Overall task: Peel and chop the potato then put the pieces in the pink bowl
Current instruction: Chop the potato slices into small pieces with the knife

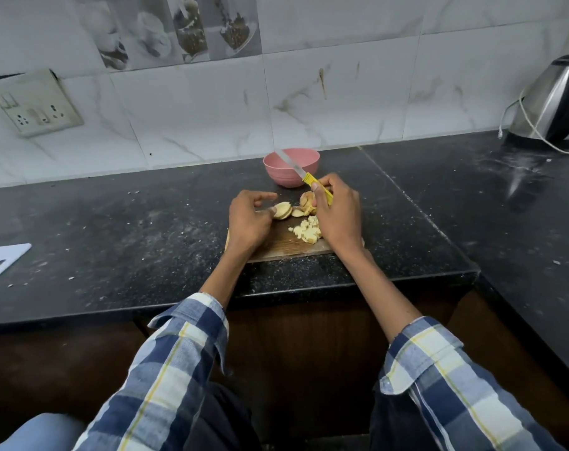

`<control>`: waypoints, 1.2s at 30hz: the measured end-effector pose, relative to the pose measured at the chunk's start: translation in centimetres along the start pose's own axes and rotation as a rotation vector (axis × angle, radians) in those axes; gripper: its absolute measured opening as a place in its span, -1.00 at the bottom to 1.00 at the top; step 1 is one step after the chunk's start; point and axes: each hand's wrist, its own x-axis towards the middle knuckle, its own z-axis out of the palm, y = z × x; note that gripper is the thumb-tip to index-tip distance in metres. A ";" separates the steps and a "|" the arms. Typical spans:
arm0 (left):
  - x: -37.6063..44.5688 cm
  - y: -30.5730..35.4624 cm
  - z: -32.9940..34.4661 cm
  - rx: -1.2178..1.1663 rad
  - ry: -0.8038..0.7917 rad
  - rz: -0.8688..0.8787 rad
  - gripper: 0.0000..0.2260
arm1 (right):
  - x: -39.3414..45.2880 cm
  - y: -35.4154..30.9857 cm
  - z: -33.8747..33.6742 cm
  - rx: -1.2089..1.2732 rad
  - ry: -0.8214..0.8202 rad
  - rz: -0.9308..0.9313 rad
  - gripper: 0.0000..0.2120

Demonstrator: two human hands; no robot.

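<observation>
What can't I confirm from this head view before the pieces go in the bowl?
- Pink bowl: inside hidden by its near wall and the knife across it.
- Potato chunk: partly hidden by the right hand.
- Slices: count unclear, behind the left hand fingers.
- Cutting board: edges under both hands.

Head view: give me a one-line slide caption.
Right hand holds a yellow-handled knife; left hand pinches potato slices on the cutting board before the pink bowl.
</observation>
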 end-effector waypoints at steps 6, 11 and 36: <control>1.0 -0.8 0.7 0.006 -0.180 -0.066 -0.61 | -0.3 1.0 0.1 -0.100 -0.030 0.002 -0.89; 2.4 -0.8 1.1 0.051 -0.201 -0.110 -0.58 | -0.4 1.4 -0.2 -0.097 -0.035 0.013 -0.88; -4.0 -2.1 -3.3 0.154 -0.157 0.209 -0.67 | -2.2 -3.4 -2.4 -0.151 -0.024 0.018 -0.90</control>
